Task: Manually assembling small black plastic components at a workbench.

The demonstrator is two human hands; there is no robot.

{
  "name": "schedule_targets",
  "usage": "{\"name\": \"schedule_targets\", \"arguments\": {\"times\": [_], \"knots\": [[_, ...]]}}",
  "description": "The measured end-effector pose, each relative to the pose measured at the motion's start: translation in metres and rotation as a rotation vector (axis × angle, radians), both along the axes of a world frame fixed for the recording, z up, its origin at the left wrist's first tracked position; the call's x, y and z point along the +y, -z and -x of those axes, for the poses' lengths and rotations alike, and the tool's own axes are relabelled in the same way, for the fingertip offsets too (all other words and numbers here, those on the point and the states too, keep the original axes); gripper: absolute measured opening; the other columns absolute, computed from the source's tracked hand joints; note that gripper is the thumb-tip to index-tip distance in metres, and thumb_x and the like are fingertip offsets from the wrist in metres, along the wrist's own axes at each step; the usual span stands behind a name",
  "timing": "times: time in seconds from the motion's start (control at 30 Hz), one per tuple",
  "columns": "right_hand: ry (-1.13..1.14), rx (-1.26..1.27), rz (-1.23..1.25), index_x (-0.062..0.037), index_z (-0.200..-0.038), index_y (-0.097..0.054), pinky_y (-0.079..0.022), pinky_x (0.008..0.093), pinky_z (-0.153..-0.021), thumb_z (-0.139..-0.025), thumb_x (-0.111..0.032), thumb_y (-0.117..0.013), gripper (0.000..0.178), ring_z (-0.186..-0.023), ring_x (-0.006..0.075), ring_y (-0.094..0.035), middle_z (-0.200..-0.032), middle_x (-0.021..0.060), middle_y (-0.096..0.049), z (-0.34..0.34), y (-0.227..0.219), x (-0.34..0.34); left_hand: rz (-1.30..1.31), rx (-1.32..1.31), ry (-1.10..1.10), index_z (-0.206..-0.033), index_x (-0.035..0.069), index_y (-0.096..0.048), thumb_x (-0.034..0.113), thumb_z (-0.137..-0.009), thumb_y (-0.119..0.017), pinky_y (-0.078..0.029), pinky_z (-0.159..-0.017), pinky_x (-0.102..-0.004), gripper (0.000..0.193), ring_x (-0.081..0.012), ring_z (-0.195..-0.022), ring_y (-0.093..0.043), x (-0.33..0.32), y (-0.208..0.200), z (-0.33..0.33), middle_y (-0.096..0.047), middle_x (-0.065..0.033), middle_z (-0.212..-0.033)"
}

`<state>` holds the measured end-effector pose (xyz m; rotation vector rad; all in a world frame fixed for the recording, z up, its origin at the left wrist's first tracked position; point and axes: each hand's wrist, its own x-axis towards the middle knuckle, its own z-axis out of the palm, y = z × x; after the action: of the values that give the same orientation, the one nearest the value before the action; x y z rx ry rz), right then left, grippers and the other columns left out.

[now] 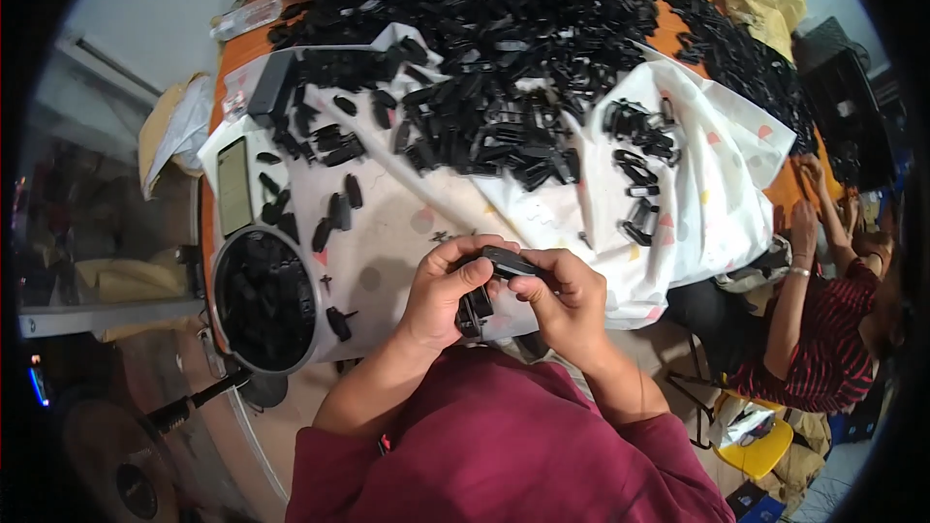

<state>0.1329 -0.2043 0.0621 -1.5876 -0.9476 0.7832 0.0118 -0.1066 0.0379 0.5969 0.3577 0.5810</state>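
Near the front edge of the table, my left hand and my right hand are both closed on one small, elongated black plastic part. The thumbs and fingers of both hands pinch it, one hand at each end. More black pieces show just below my left hand's fingers; I cannot tell whether that hand holds them or they lie at the table edge. Beyond my hands, a large heap of similar black plastic parts covers the far side of the white spotted cloth.
At the left stands a round tub of black parts, beside a phone-like flat slab. A fan is at the lower left. Several loose parts lie on the right of the cloth. Another person sits at the right, hands near the table.
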Motion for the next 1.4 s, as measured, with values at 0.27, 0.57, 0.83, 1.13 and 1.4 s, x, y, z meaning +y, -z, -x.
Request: {"name": "schedule_targets", "arguments": {"times": [0.27, 0.57, 0.83, 1.13, 1.4], "knots": [[-0.064, 0.151, 0.079, 0.0013, -0.121, -0.043, -0.047, 0.0254, -0.071, -0.081, -0.012, -0.061, 0.045, -0.098, 0.0174, -0.053, -0.117, 0.0116, -0.051, -0.004, 0.017, -0.005, -1.301, 1.216, -0.849, -0.092, 0.002, -0.063, 0.005, -0.075, -0.063, -0.047, -0.064, -0.0279, 0.017, -0.0196, -0.073, -0.061, 0.039, -0.022, 0.113, -0.064, -0.0112, -0.084], [-0.191, -0.001, 0.101, 0.0029, -0.107, -0.054, -0.046, 0.0231, -0.066, -0.083, -0.008, -0.060, 0.027, -0.081, 0.0117, -0.056, -0.098, 0.0091, -0.060, 0.013, 0.022, 0.008, -1.131, 1.716, -0.965, -0.102, 0.005, -0.061, 0.026, -0.079, -0.064, -0.033, -0.093, -0.0398, 0.031, -0.0297, -0.109, -0.043, 0.074, 0.001, 0.192, -0.050, -0.0138, -0.115], [-0.162, 0.000, 0.128, 0.0020, -0.105, -0.056, -0.045, 0.0208, -0.064, -0.084, -0.007, -0.059, 0.023, -0.073, 0.0075, -0.055, -0.097, 0.0065, -0.062, 0.006, 0.023, 0.004, -1.816, 1.910, -0.228, -0.077, 0.009, -0.067, 0.021, -0.067, -0.064, -0.034, -0.076, -0.0405, 0.016, -0.0240, -0.094, -0.050, 0.095, -0.003, 0.101, -0.060, -0.0071, -0.095], [0.375, -0.843, 0.302, -0.0036, -0.090, -0.064, -0.047, 0.0337, -0.066, -0.075, -0.004, -0.059, 0.016, -0.075, 0.0246, -0.058, -0.087, 0.0125, -0.061, -0.113, 0.052, -0.019, -1.802, 1.833, -0.048, -0.072, 0.007, -0.057, 0.015, -0.068, -0.059, -0.037, -0.068, -0.0434, 0.009, -0.0296, -0.074, -0.056, 0.109, 0.011, 0.088, -0.060, -0.0099, -0.072], [0.283, -1.304, 0.578, -0.0058, -0.076, -0.061, -0.045, 0.0361, -0.072, -0.071, -0.007, -0.055, 0.008, -0.083, 0.0286, -0.052, -0.088, 0.0109, -0.056, -0.167, 0.065, -0.009, -1.620, 1.842, -0.170, -0.094, 0.007, -0.058, 0.010, -0.070, -0.066, -0.041, -0.073, -0.0378, 0.025, -0.0241, -0.077, -0.059, 0.102, -0.001, 0.071, -0.063, -0.0106, -0.084]]}}
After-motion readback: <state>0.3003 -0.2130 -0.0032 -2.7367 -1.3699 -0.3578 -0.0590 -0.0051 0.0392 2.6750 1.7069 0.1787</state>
